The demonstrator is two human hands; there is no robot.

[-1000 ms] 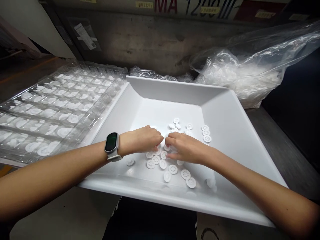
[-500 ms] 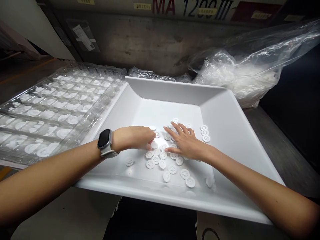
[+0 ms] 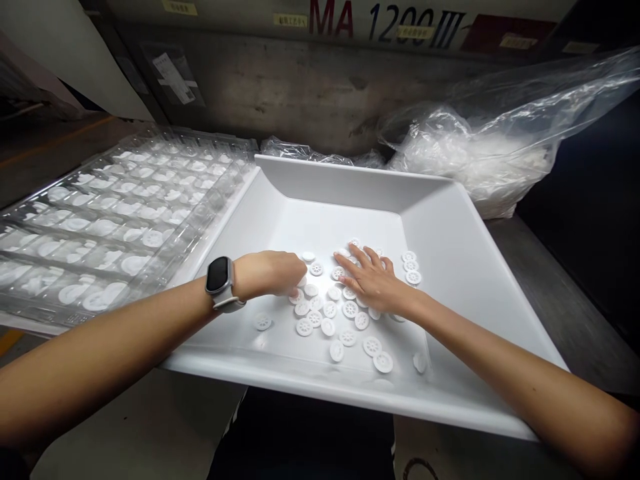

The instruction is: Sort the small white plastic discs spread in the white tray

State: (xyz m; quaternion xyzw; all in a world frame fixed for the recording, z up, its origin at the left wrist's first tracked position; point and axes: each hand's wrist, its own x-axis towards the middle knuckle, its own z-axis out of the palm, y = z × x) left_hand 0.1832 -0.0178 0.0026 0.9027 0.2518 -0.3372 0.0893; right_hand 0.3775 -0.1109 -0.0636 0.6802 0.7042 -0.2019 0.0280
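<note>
One white disc (image 3: 316, 269) lies just right of the curled left hand (image 3: 277, 272), farther from the splayed right hand (image 3: 376, 285). Can't tell if the left grips anything

White discs (image 3: 351, 309) (red "MA" lettering (image 3: 331, 18) beyond).

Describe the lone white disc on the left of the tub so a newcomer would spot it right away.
Start with the big white tub in the middle of the view. Inside it, look toward the near left corner, below and to the right of the watch. The white disc there lies by itself, left of the crowded discs and touching none.
</note>
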